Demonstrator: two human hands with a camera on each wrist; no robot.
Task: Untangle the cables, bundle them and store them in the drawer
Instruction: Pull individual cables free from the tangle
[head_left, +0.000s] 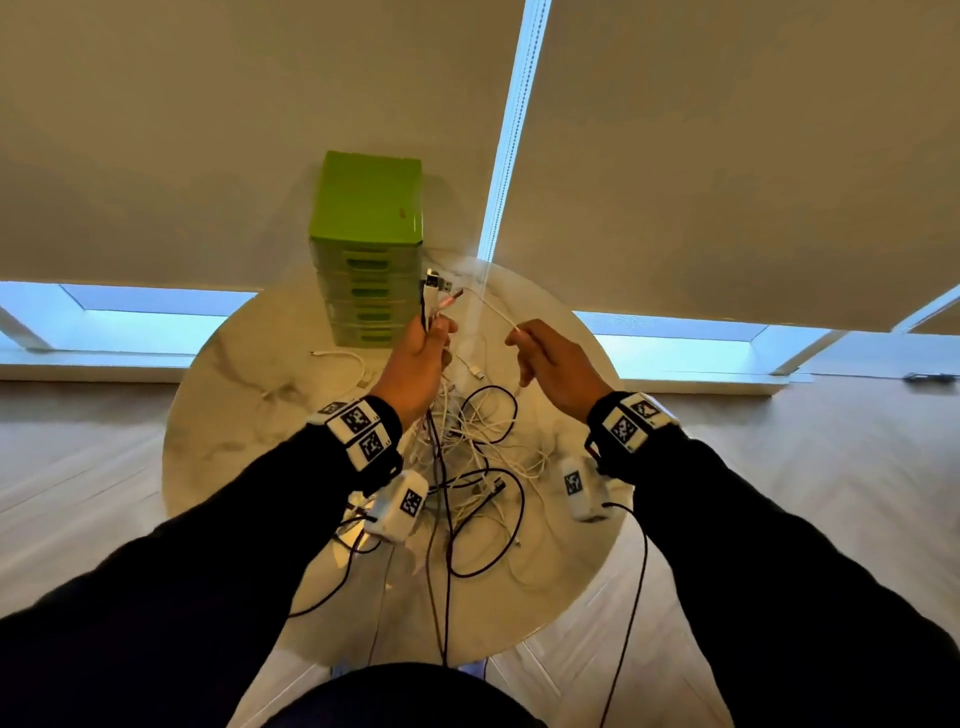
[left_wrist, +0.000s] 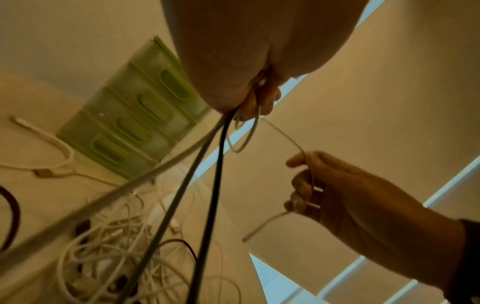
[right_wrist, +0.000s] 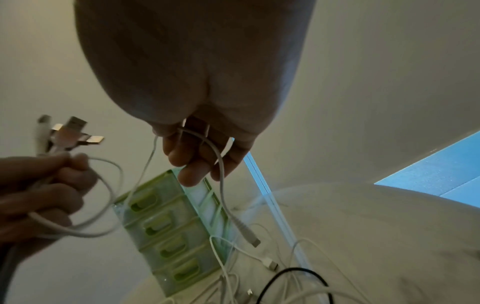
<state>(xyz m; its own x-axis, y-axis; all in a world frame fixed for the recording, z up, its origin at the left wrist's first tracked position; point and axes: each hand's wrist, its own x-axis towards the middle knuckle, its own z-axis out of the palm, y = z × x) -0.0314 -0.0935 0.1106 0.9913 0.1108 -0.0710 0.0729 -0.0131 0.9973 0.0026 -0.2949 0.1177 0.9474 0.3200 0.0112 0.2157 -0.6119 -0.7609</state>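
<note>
A tangle of white and black cables (head_left: 467, 457) lies on the round marble table (head_left: 249, 395). My left hand (head_left: 423, 343) is raised above it, gripping several cable ends whose USB plugs (head_left: 436, 285) stick up from the fist; the cords hang down into the pile (left_wrist: 213, 164). My right hand (head_left: 540, 353) holds a thin white cable (head_left: 493, 309) that runs across to the left hand; its plug end (right_wrist: 253, 240) dangles below the fingers (right_wrist: 192, 172). The green drawer unit (head_left: 366, 249) stands behind, all drawers closed.
A separate white cable (head_left: 343, 358) lies on the table left of the pile. Thin black leads from the wrist cameras hang over the table's front edge (head_left: 631, 597). Window blinds and wood floor surround the table.
</note>
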